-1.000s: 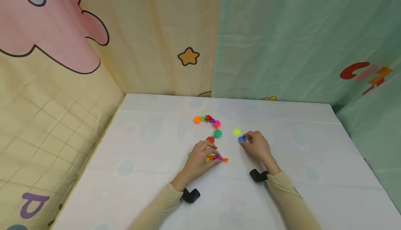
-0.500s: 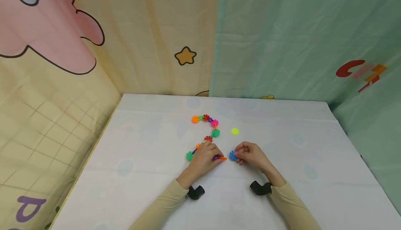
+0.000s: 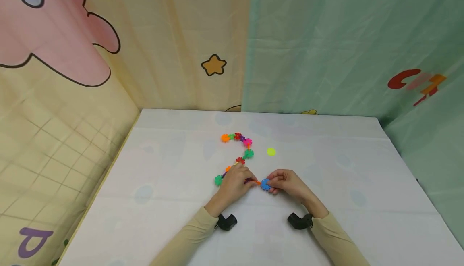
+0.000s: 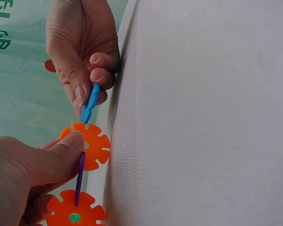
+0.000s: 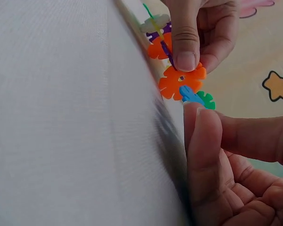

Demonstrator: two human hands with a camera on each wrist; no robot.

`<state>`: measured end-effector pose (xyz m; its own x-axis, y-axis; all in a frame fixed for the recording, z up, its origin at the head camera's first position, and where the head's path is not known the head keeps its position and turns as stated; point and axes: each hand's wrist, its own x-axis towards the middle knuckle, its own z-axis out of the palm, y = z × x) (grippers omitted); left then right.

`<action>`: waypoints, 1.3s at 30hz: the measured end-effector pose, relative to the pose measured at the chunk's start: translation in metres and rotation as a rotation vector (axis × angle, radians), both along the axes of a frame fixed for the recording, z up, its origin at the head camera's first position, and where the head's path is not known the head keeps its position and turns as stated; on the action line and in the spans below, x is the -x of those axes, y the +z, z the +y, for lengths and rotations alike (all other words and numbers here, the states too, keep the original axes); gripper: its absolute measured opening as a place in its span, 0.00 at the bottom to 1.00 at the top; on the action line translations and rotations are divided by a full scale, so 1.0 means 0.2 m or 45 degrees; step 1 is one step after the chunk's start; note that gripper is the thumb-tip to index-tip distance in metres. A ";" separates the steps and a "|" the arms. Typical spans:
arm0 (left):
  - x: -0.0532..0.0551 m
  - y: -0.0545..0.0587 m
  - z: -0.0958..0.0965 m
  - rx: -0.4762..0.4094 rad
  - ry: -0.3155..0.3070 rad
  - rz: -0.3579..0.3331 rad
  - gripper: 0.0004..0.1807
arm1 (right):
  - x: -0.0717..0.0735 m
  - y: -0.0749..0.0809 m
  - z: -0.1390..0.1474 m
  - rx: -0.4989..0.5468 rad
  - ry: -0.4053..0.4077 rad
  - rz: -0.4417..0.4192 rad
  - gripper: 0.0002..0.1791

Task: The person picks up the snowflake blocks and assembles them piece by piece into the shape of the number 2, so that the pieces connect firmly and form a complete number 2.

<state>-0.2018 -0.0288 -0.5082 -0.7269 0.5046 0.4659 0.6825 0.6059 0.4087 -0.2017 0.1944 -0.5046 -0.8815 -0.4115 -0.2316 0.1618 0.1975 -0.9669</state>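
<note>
My left hand (image 3: pixel 235 183) pinches an orange notched snowflake disc (image 4: pixel 98 149) between thumb and fingers. This disc ends a chain of colourful interlocking discs; a purple disc (image 4: pixel 79 181) links it to another orange one in the left wrist view. My right hand (image 3: pixel 290 184) pinches a blue snowflake disc (image 3: pixel 266 184), whose edge meets the orange disc's rim, turned at an angle to it. From under my left hand the chain curves away past a red disc (image 3: pixel 240 160) and a green disc (image 3: pixel 249 153). My left hand covers part of the chain.
A loose yellow disc (image 3: pixel 271 151) lies behind my right hand. The chain's far end is an orange disc (image 3: pixel 225 138) on the white table (image 3: pixel 174 153). Patterned curtains (image 3: pixel 308 48) hang behind and beside the table. Each wrist wears a black camera mount (image 3: pixel 227 222).
My right hand has brought the blue disc from beside the yellow one, toward me and left, up against the orange disc. My left hand still holds the chain's end.
</note>
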 end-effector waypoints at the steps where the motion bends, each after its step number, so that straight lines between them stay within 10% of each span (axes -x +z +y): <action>1: 0.00 0.00 0.00 -0.003 0.006 0.006 0.03 | 0.00 0.00 0.00 0.004 0.002 -0.004 0.13; 25: -0.01 -0.04 0.02 -0.116 0.096 0.136 0.07 | 0.00 0.02 -0.08 0.049 -0.052 -0.070 0.10; 31: -0.01 -0.02 0.02 -0.083 0.091 0.076 0.06 | 0.07 0.05 -0.03 -0.211 -0.023 0.060 0.11; 39: -0.03 -0.02 0.01 -0.088 0.107 0.031 0.06 | 0.28 0.06 0.03 -0.750 -0.344 0.480 0.13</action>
<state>-0.1961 -0.0262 -0.5129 -0.7533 0.4083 0.5155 0.6407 0.6324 0.4354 -0.2570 0.1998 -0.4920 -0.9975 -0.0706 -0.0086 -0.0434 0.7000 -0.7129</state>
